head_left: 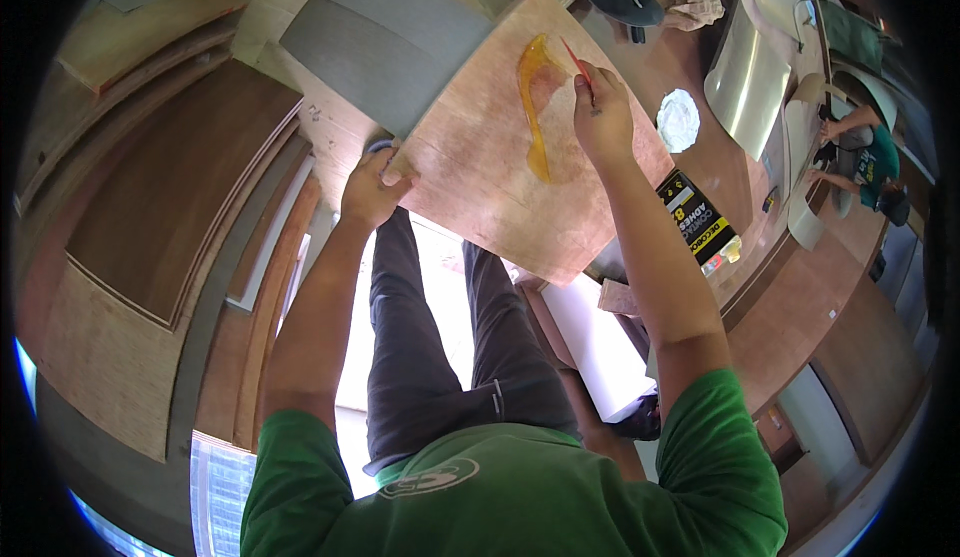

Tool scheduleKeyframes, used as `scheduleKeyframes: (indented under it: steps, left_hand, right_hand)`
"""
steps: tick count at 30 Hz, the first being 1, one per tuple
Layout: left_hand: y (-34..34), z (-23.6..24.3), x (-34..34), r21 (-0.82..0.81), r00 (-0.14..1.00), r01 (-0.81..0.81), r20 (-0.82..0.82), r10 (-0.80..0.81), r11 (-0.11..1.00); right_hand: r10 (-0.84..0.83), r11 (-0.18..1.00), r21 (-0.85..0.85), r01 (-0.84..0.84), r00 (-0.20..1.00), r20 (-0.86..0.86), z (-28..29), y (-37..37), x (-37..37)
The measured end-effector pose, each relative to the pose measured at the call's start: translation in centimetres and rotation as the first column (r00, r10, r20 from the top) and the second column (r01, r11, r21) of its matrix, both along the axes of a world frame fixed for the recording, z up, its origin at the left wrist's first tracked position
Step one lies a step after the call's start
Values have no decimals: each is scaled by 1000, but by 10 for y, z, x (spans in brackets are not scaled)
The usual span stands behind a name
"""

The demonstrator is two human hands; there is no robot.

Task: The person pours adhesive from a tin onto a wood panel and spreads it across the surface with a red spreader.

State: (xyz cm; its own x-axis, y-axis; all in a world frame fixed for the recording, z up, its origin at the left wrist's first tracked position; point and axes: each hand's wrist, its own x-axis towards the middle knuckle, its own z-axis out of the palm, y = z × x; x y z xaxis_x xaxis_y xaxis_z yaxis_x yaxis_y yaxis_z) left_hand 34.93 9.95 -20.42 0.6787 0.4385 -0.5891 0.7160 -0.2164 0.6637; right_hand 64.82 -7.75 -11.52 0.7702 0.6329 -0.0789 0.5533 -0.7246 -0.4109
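Note:
A light plywood board (pixel 460 177) lies in front of me, with a long streak of amber glue (pixel 534 142) on its upper surface. My right hand (pixel 602 117) is closed on a thin red spreader (pixel 573 57) held over the right side of the glue. My left hand (pixel 375 185) grips the board's left edge; a small dark blue-grey thing shows just above it, too small to name. A grey sheet (pixel 380 37) lies beside the board at the upper left. A black and yellow adhesive tin (pixel 697 217) stands right of my right forearm.
Stacked wooden panels (pixel 180 187) fill the left side. A round silvery piece (pixel 678 120), a curved shiny sheet (pixel 735 82) and a crumpled cloth (pixel 690 7) lie at the upper right. A co-worker (pixel 875 167) in a teal top handles pale pieces at the far right.

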Motion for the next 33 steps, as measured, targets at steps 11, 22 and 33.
scheduleKeyframes:
  steps: [11,22,33]
  left_hand:
    - [9,12,1,-164,999,-10,-36,4,986]
    - [9,20,-4,-85,1000,13,12,-12,996]
    - [13,22,-6,-118,1000,6,-29,-10,993]
  right_hand:
    - [-647,629,-105,771,443,-620,-19,-19,15]
    - [-599,712,-92,696,535,-595,-22,35,14]
    - [-564,745,-60,665,579,-589,-38,68,32]
